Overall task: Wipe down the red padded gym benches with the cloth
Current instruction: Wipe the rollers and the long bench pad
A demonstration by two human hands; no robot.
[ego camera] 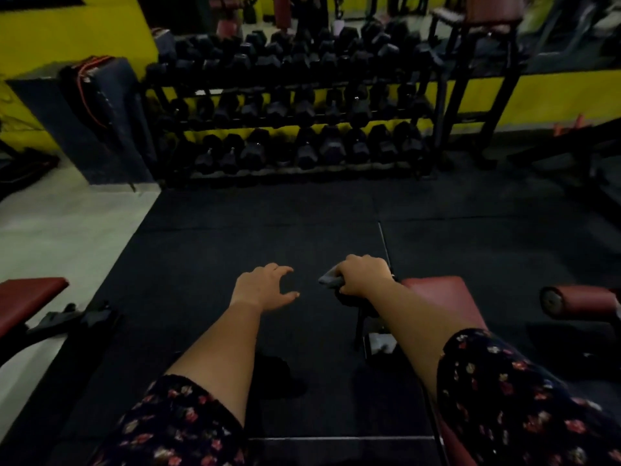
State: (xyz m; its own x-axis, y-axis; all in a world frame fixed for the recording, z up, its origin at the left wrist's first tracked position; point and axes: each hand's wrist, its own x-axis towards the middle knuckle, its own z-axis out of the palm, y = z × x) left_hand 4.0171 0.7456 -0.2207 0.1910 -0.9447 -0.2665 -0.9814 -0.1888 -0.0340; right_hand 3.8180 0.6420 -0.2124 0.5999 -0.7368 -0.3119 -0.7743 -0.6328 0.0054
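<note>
I see my right hand (363,275) curled around a small grey cloth (331,280), bunched in the fist just off the near-left end of the red padded bench (437,297) — whether cloth touches pad, I can't tell. My left hand (263,287) hovers over the dark rubber floor mat (235,230), fingers spread and empty. A black dumbbell rack (292,109) stands beyond — another red padded bench (30,294) sits far left.

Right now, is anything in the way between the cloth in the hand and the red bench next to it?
Nothing visible is. The right hand grips the gray cloth just past the near end of the red bench pad, with no object between them.
</note>
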